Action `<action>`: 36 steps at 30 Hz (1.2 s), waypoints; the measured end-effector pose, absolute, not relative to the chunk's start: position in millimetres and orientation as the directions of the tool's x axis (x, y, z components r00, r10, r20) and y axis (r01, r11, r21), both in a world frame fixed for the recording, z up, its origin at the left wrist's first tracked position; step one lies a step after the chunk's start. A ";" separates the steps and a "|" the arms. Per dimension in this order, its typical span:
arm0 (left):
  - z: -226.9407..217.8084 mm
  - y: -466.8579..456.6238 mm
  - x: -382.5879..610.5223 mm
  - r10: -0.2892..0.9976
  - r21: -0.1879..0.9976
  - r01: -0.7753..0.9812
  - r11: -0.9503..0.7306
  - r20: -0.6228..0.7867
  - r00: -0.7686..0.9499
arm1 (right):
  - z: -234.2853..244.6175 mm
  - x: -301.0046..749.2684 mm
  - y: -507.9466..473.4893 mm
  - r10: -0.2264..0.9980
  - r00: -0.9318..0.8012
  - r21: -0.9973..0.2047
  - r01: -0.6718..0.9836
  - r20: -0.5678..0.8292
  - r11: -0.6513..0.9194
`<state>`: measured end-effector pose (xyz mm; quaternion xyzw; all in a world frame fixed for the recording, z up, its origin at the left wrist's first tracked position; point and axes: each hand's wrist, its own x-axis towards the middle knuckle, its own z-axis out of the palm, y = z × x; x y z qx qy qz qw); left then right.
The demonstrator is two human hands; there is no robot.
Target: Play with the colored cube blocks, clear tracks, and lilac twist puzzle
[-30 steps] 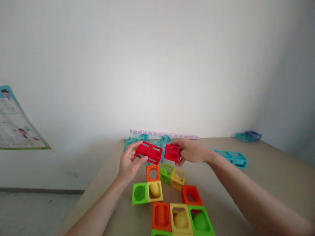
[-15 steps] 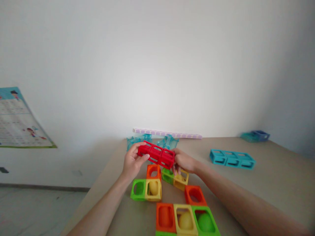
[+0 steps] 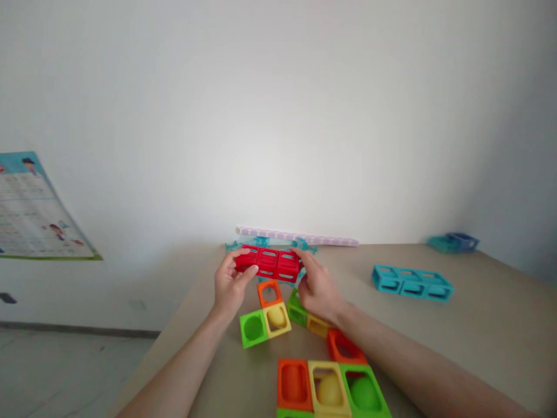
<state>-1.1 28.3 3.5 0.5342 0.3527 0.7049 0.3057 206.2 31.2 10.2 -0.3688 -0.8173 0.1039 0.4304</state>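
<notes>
A red row of three open-sided cube blocks (image 3: 268, 264) is held up above the table between my two hands. My left hand (image 3: 228, 285) grips its left end, thumb in front and fingers behind. My right hand (image 3: 321, 291) is closed at the right end, index finger along the top corner; its other fingers are curled out of sight. Just below sits an L-shaped group of orange, yellow and green blocks (image 3: 275, 317); whether it touches the red row I cannot tell. A green and yellow pair (image 3: 297, 306) is partly hidden under my right hand.
Nearer me stands a larger orange, yellow and green block group (image 3: 329, 388). A teal three-cube row (image 3: 412, 283) lies to the right. Clear teal pieces (image 3: 304, 245) and a patterned purple strip (image 3: 322, 239) are by the wall. A dark blue block (image 3: 463, 241) is far right.
The red row has shifted left and slightly up and lies more level. My right index finger now reaches over its right corner. The L-shaped group below has turned and shifted slightly.
</notes>
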 end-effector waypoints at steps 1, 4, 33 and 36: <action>3.7 28.2 -0.7 0.813 0.827 -0.062 -0.559 0.532 -0.237 | 11.4 206.3 29.5 0.687 -0.385 -0.472 0.517 0.617 0.714; 3.8 26.8 0.6 0.829 0.835 -0.068 -0.546 0.525 -0.194 | 16.5 205.4 25.1 0.699 -0.430 -0.447 0.552 0.571 0.704; 4.9 30.4 -0.9 0.913 0.903 -0.157 -0.400 0.407 0.016 | 25.8 203.6 16.9 0.616 -0.371 -0.285 0.645 0.695 0.709; 3.2 26.4 0.3 0.891 0.960 -0.108 -0.260 0.282 0.355 | 25.4 204.2 16.0 0.583 -0.363 -0.285 0.614 0.726 0.736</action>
